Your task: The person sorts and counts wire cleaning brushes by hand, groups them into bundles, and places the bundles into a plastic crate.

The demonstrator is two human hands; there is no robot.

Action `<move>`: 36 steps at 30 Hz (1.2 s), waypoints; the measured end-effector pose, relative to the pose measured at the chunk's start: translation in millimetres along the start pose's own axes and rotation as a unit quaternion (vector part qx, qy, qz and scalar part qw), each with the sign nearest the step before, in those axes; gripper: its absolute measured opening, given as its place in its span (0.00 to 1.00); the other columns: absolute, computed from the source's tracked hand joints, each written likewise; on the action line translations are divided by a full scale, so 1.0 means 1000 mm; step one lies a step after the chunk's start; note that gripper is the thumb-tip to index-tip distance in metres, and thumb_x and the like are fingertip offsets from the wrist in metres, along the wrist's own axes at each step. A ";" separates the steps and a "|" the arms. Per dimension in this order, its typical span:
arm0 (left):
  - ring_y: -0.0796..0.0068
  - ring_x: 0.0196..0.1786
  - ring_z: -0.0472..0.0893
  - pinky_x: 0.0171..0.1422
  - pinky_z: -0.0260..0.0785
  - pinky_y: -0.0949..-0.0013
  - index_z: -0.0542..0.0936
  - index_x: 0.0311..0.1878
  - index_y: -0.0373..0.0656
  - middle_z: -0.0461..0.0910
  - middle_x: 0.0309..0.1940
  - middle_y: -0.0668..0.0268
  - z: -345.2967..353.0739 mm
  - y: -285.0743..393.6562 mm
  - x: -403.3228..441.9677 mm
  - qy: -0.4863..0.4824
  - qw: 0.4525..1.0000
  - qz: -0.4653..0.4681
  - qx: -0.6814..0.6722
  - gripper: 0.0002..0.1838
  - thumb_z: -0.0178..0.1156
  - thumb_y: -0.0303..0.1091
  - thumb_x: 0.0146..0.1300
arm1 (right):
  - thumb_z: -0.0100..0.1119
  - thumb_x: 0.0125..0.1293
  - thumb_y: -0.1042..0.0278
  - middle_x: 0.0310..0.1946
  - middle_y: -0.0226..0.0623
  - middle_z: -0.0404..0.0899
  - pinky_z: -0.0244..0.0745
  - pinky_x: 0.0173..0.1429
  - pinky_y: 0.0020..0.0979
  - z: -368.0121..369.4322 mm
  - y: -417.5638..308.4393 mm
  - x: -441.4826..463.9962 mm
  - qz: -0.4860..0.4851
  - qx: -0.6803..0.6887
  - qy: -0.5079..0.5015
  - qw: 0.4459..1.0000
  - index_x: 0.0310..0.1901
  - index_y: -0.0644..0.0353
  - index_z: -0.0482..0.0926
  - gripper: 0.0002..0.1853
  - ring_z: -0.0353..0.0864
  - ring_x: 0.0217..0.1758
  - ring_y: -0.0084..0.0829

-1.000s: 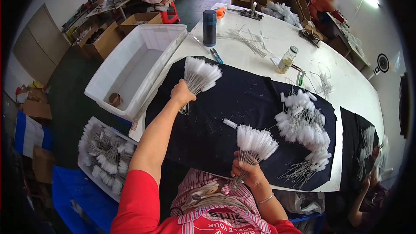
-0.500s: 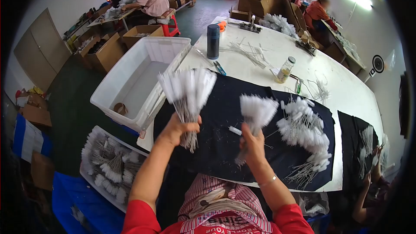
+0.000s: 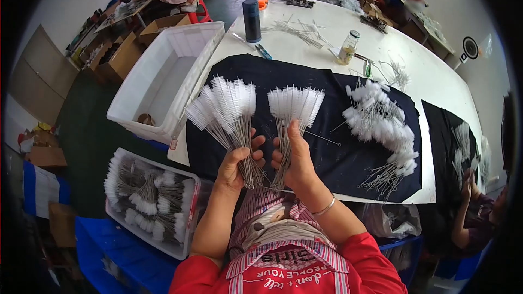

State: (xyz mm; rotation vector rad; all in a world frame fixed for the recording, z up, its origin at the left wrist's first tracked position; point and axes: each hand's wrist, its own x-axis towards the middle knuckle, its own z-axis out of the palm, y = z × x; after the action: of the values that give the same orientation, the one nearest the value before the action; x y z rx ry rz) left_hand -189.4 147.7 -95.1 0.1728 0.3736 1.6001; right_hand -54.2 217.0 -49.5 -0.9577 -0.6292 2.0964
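My left hand (image 3: 239,160) is closed around the wire handles of a bundle of white bottle brushes (image 3: 226,103), bristle heads fanned upward. In my right hand (image 3: 296,155) is a smaller bundle of the same bottle brushes (image 3: 296,103), its heads also pointing away from me. The two bundles are side by side above a dark cloth (image 3: 332,171), with a small gap between their heads. A wire handle with a looped end (image 3: 327,140) sticks out to the right by my right hand. A loose pile of bottle brushes (image 3: 378,120) lies on the cloth farther right.
A white plastic bin (image 3: 122,111) stands left of the table (image 3: 294,11); below it is a crate (image 3: 111,212) of brush bundles. A thermos (image 3: 251,20), pliers (image 3: 263,51), a glass jar (image 3: 348,48) and loose wires (image 3: 299,32) lie beyond the cloth. A co-worker's hand (image 3: 467,185) is at far right.
Both hands have come closer together, bringing the bundles side by side. The right-hand bundle moved left, and the view has tilted down.
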 end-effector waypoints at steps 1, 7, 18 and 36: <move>0.70 0.37 0.77 0.42 0.73 0.63 0.67 0.57 0.42 0.76 0.42 0.63 -0.001 0.001 0.000 0.000 1.000 -0.003 0.005 0.29 0.63 0.25 0.49 | 0.53 0.56 0.32 0.24 0.27 0.66 0.59 0.21 0.21 0.000 -0.003 -0.004 -0.001 -0.008 0.019 1.000 0.35 0.56 0.69 0.29 0.62 0.17 0.20; 0.76 0.30 0.74 0.36 0.67 0.70 0.69 0.57 0.44 0.75 0.31 0.68 0.009 0.019 -0.007 -0.025 0.983 0.071 0.170 0.31 0.64 0.24 0.46 | 0.58 0.54 0.75 0.20 0.26 0.64 0.55 0.18 0.23 -0.033 -0.021 0.023 -0.032 -0.034 0.000 0.999 0.37 0.58 0.68 0.11 0.59 0.16 0.17; 0.71 0.28 0.77 0.32 0.72 0.70 0.68 0.55 0.38 0.76 0.30 0.62 0.039 0.013 -0.022 0.050 0.953 0.108 0.277 0.33 0.64 0.23 0.40 | 0.63 0.52 0.74 0.17 0.31 0.70 0.62 0.19 0.24 0.007 -0.017 0.003 -0.074 -0.005 -0.030 0.997 0.31 0.61 0.72 0.08 0.69 0.17 0.22; 0.73 0.29 0.75 0.37 0.69 0.69 0.69 0.58 0.43 0.76 0.32 0.65 0.052 0.015 -0.044 0.000 0.980 0.101 0.169 0.31 0.62 0.22 0.46 | 0.73 0.39 0.51 0.43 0.45 0.70 0.72 0.42 0.40 0.013 -0.015 0.172 -0.398 -0.693 0.133 0.586 0.61 0.62 0.54 0.51 0.74 0.45 0.45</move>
State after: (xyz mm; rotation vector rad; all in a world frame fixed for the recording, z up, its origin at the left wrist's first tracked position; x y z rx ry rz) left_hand -183.3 110.7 -36.1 0.4839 0.6448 1.7262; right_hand -135.4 359.1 -104.9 -1.2764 -2.1312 0.2969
